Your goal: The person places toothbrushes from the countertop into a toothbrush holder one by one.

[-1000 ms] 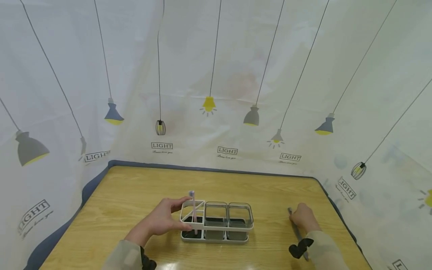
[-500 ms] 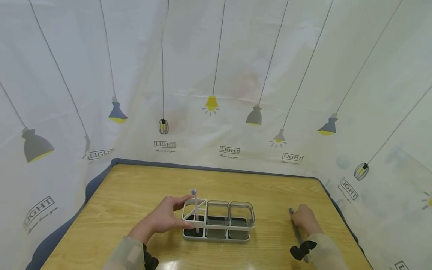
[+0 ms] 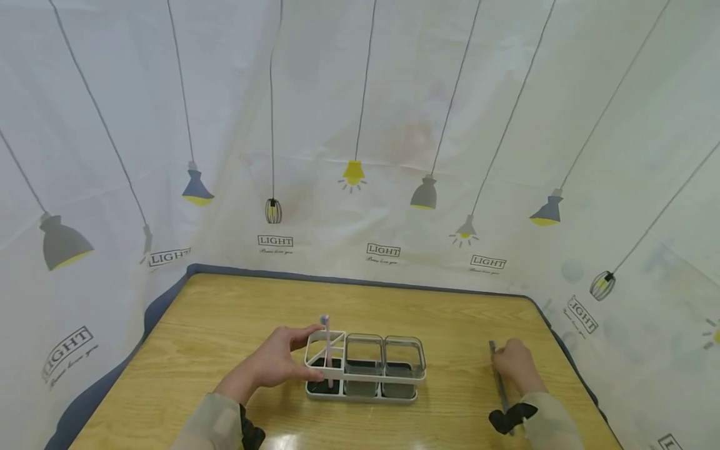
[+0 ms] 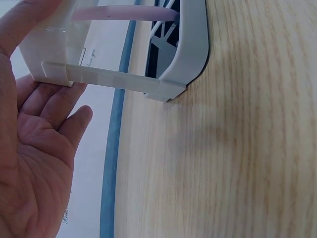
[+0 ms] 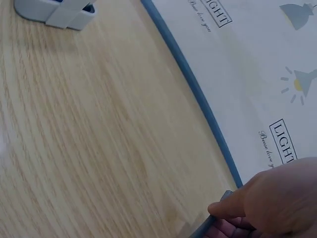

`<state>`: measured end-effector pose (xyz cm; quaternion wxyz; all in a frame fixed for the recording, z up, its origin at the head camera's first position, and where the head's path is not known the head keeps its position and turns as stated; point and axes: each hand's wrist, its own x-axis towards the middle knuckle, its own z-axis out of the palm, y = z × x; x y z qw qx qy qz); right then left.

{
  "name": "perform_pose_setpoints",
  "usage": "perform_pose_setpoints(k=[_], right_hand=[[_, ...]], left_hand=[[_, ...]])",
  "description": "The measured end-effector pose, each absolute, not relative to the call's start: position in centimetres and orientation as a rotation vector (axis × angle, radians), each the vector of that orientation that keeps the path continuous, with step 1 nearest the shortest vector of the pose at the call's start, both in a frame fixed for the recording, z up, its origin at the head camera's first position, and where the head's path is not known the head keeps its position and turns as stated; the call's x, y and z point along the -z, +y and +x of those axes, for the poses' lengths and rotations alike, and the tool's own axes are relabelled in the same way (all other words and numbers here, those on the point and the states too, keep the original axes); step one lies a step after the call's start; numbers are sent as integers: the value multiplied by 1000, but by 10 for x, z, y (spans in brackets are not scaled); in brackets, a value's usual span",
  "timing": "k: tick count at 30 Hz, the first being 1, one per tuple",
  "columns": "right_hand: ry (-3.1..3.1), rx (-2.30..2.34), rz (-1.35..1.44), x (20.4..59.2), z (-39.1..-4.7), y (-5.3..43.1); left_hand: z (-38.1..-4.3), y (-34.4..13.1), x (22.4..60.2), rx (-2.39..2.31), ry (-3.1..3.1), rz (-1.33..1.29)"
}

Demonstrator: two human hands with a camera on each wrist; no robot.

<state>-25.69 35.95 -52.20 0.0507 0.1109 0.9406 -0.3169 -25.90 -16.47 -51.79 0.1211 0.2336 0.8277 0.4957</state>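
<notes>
In the head view a white toothbrush holder (image 3: 365,379) stands on the table, with a pink toothbrush (image 3: 329,353) upright in its divided left compartment. Two clear cups (image 3: 404,356) sit in the compartments to the right. My left hand (image 3: 279,357) grips the holder's upper frame at its left end, thumb in front and fingers behind. Off to the right, my right hand (image 3: 515,362) pinches a thin grey stick (image 3: 501,390) near its far end. The right wrist view shows only the tip of that stick, between thumb and fingers, so its kind cannot be told.
The wooden table (image 3: 444,319) has a dark blue edge (image 3: 360,282) along its back. Behind and at the sides hangs a white sheet (image 3: 315,125) printed with lamps and lettering.
My right hand has shifted slightly to the right, and the grey stick has moved with it. The left hand keeps its grip on the holder. The head view has shifted a little.
</notes>
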Motion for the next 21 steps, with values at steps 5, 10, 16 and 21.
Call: perform_pose_setpoints(k=[5, 10, 16, 21], right_hand=[[2902, 976, 310, 513, -256, 357], [2931, 996, 276, 502, -256, 350], [2957, 1029, 284, 489, -256, 343], [2990, 1050, 269, 477, -255, 337]], left_hand=[[-259, -164, 518, -1446, 2413, 691], [-259, -164, 518, -1455, 2413, 699], [-260, -164, 517, -1458, 2406, 698], [-259, -164, 519, -1459, 2411, 707]])
